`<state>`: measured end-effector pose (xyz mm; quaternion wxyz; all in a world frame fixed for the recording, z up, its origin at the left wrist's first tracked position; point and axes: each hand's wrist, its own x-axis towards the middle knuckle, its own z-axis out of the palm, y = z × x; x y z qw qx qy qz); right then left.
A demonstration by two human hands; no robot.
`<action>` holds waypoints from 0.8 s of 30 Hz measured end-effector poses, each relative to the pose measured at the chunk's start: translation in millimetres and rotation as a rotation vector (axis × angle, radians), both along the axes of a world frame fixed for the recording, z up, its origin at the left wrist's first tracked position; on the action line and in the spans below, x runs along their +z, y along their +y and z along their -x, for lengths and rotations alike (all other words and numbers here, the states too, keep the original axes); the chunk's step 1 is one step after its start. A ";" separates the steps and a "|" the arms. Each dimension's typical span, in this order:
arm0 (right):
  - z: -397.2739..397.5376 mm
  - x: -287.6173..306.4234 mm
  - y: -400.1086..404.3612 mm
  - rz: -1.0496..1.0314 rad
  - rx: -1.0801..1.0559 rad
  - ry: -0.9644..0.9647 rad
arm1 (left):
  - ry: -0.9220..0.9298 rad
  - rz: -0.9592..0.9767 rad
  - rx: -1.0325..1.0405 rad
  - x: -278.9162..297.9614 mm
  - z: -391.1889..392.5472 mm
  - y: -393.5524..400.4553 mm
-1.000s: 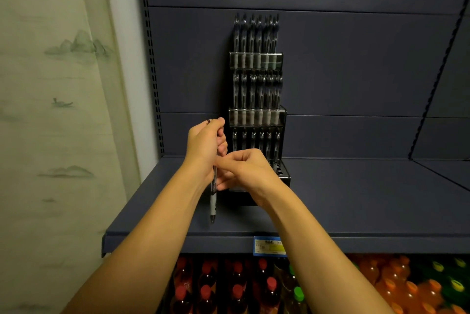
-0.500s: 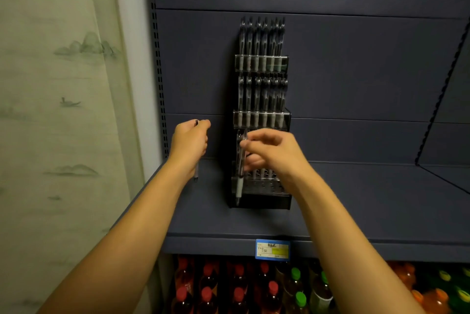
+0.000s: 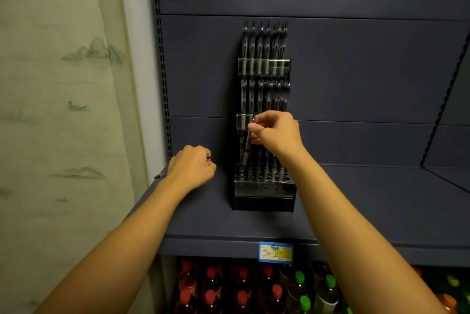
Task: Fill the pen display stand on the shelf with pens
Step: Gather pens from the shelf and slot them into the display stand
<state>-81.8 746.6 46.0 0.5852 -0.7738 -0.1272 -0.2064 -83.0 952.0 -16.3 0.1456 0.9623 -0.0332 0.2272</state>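
Dark grey painted metal forms the shelf point(image 3: 356, 202) and its back panels, matte and smooth, with a perforated upright at the left edge. On the shelf, against the back panel, a black stand point(image 3: 264, 196) rises in three stepped tiers, each fronted by a clear plastic strip; its base is a block with rows of round holes. The top two tiers hold upright pens point(image 3: 264, 41), slim with dark barrels and shiny clips, roughly six across per tier; an exact count is not possible because they overlap. The lowest tier is partly filled, and the open holes lie mostly in its front rows. The right hand point(image 3: 276, 133) pinches one pen point(image 3: 246, 151) between thumb and fingers near its upper end; that pen hangs nearly upright, tip down, over the left side of the lowest tier, and whether the tip has entered a hole cannot be told. The left hand point(image 3: 192, 167) is closed in a fist near the shelf's left corner, well apart from the stand; a small dark end shows at its knuckles, so it appears to grip something thin, but what cannot be told. One blue and yellow price tag point(image 3: 276, 252) is fixed to the shelf's front lip. Below stand bottles point(image 3: 241, 288) with red and green caps.
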 end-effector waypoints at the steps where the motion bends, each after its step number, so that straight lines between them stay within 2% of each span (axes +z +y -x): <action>1: -1.3 -1.4 1.1 0.012 -0.002 0.002 | 0.018 -0.046 0.000 -2.8 -0.5 1.1; 5: -6.2 -3.8 3.6 0.045 -0.018 0.005 | 0.068 -0.233 0.000 -10.7 -1.9 3.1; 9: -10.3 -6.1 8.0 0.114 -0.021 0.025 | 0.086 -0.307 -0.027 -13.4 -3.0 3.1; 24: -18.7 -32.9 15.1 0.490 -0.150 0.110 | 0.142 -0.162 -0.161 -11.8 -6.2 1.7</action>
